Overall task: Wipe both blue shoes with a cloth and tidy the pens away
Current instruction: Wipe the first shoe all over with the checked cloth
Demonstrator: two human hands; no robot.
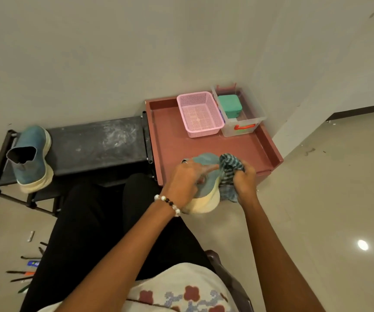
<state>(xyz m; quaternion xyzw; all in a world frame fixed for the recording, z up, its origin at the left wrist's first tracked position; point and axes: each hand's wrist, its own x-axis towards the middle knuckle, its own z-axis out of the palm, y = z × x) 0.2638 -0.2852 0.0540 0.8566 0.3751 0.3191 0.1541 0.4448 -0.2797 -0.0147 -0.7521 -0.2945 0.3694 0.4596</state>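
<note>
My left hand (184, 182) grips a blue shoe with a cream sole (206, 199), held in the air over the near edge of the red tray. My right hand (244, 181) grips a bunched blue-striped cloth (230, 170) pressed against the shoe's right side. The second blue shoe (31, 158) lies on the left end of a black rack (95, 143). Several pens and pencils (25, 272) lie scattered on the floor at the lower left, beside my leg.
A red tray (172, 140) stands in the corner, holding an empty pink basket (200, 114) and a clear box (241, 122) with a green container inside. My black-trousered legs fill the lower middle. Shiny floor spreads to the right.
</note>
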